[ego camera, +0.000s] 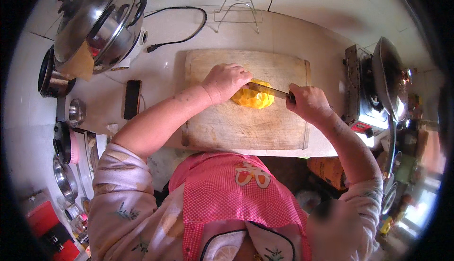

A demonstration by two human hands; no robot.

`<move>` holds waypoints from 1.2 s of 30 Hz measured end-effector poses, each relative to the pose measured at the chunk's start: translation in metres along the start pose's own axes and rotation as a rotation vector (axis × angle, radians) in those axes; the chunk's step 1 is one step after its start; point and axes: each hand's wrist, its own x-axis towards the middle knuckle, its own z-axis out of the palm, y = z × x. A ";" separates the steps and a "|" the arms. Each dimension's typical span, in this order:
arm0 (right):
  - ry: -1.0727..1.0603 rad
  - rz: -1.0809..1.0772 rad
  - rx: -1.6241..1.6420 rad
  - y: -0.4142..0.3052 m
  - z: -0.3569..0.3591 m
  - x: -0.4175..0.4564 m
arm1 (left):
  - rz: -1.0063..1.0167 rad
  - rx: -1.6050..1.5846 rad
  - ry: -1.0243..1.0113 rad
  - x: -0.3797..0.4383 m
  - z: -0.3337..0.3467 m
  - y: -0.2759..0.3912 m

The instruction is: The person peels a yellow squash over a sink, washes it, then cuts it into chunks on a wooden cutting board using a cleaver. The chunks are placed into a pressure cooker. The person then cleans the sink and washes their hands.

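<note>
A peeled, bright yellow piece of produce (260, 101), perhaps pumpkin or squash, lies on the wooden cutting board (244, 129). Its surface is faceted. A kitchen knife (267, 89) crosses its top, the blade running from upper left to lower right. My right hand (306, 99) grips the dark handle, beyond the right side of the yellow piece. My left hand (228, 80) is curled over the other end of the blade, which its fingers partly hide. How deep the edge sits in the flesh cannot be seen.
A black phone (132, 99) lies left of the board. Behind are a loose power cord (191, 37) and a wire rack (238, 11). At back left stands a large lidded steel pot (106, 30); on the right, a gas stove (361, 83) with a wok (386, 73).
</note>
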 end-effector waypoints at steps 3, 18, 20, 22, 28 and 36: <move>-0.042 0.018 -0.011 -0.001 -0.004 0.004 | -0.002 -0.002 -0.005 0.002 -0.001 -0.003; -0.043 -0.031 0.020 0.001 -0.025 0.011 | 0.036 -0.024 0.101 0.003 -0.013 -0.005; -0.024 0.017 0.045 -0.004 -0.019 0.005 | 0.072 0.011 0.160 0.001 -0.011 -0.005; 0.064 0.019 0.039 -0.007 -0.018 0.004 | 0.041 0.053 0.200 0.003 -0.013 -0.003; 0.092 -0.093 0.044 0.004 -0.024 0.006 | 0.004 0.043 0.152 0.002 -0.030 0.007; -0.083 -0.366 0.011 0.022 -0.017 0.046 | -0.231 0.026 0.121 -0.036 -0.010 0.037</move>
